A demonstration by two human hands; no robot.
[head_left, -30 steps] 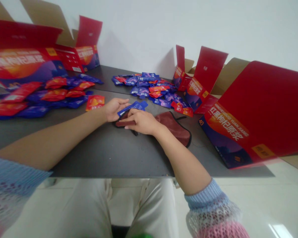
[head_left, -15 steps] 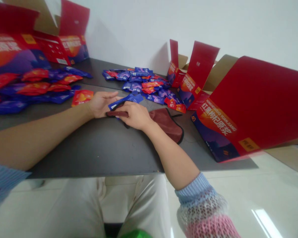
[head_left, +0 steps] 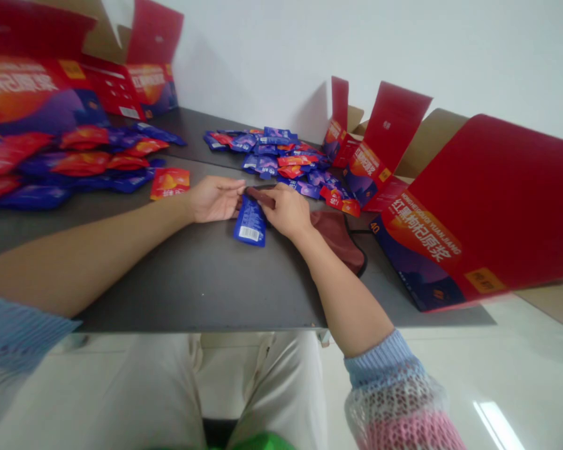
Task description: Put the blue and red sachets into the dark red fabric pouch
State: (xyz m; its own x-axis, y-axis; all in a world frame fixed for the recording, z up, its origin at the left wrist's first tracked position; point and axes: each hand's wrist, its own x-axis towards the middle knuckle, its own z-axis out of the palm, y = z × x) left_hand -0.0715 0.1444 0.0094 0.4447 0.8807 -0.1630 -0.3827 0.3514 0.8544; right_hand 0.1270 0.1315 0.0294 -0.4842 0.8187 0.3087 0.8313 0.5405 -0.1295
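Note:
My left hand (head_left: 218,199) is closed at its fingertips near the top end of a blue sachet (head_left: 251,224). The sachet hangs with its printed back and white barcode facing me. My right hand (head_left: 287,209) grips a folded edge of a brown cloth (head_left: 340,240) with black trim, pressed against the sachet's upper end. The rest of that cloth spreads on the table to the right, partly hidden behind my right forearm. A red sachet (head_left: 170,184) lies flat just behind my left wrist.
On the dark grey table (head_left: 182,275), a mixed pile of blue and red sachets (head_left: 286,156) lies at the back. A larger sachet heap (head_left: 89,162) sits at left before open red cartons (head_left: 152,87). A large open carton (head_left: 413,244) stands at right, smaller ones (head_left: 368,159) behind it.
The blue sachet has swung from lying slanted across my hands to hanging downward, barcode side showing. My right hand has brought the cloth's folded edge to its top. The view has shifted slightly.

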